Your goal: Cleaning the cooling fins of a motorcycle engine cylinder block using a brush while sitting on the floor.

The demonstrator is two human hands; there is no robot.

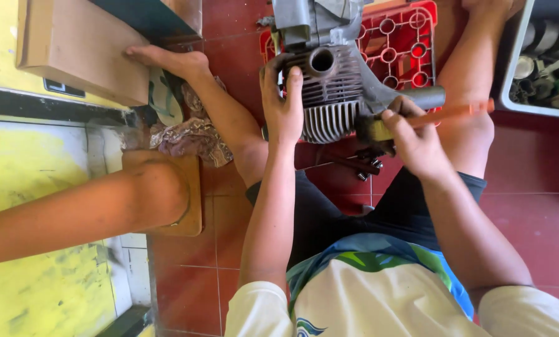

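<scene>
Left hand (284,103) clasps the grey metal engine (332,93), fingers curled over its ribbed, finned top beside a round port. Right hand (417,140) is closed around a brush (410,122) with an orange handle, its dark bristles touching the engine's fins. Behind the engine sits a red plastic crate (404,43) with round holes, partly covered. Glossy red floor tiles (535,187) lie open right of the engine. Small dark parts below the engine are hard to make out.

Left hand (284,103) spread, fingers curled forward; right hand (417,140) fisted, both forearms extended
</scene>
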